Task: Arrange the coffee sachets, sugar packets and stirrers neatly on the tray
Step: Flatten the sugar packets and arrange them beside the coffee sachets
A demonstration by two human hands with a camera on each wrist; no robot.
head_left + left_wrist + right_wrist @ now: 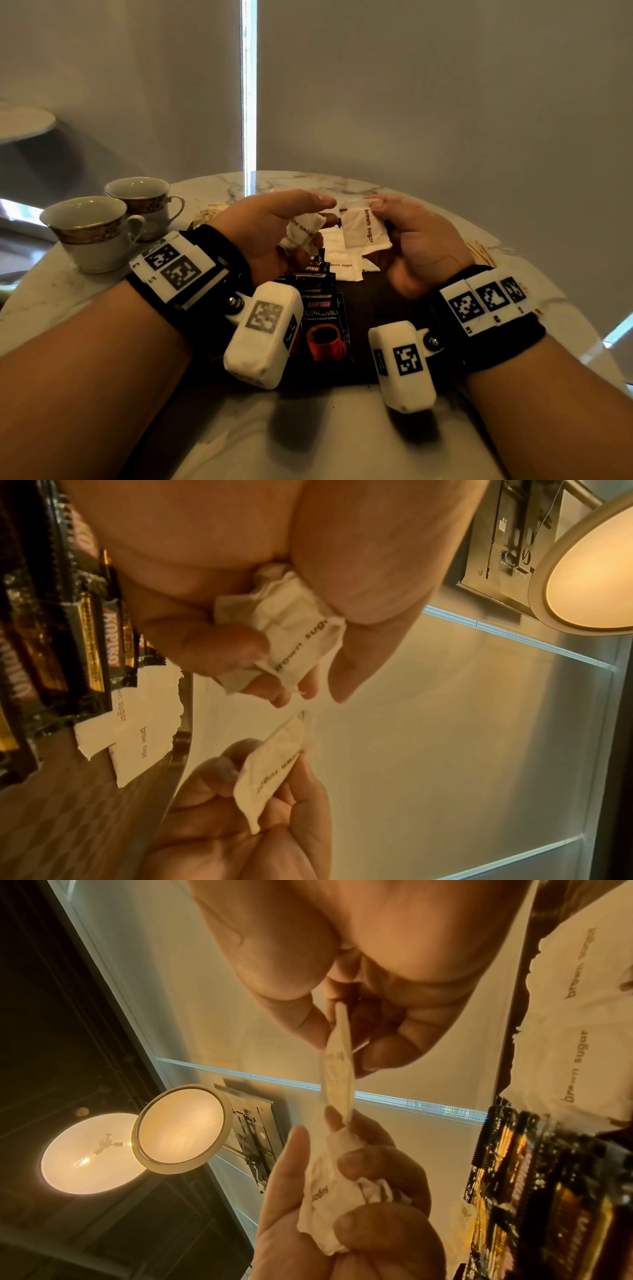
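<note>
Both hands are raised above a dark tray. My left hand grips crumpled white brown sugar packets in its curled fingers, seen close in the left wrist view. My right hand pinches a single flat brown sugar packet by its top edge; that packet shows edge-on in the right wrist view. On the tray lie more sugar packets and a row of overlapped black Kopiko coffee sachets. Wooden stirrers lie on the table at the right.
Two gold-banded teacups stand at the table's left. The round marble table ends at a wall and blind behind. A crumpled wrapper lies behind my left wrist.
</note>
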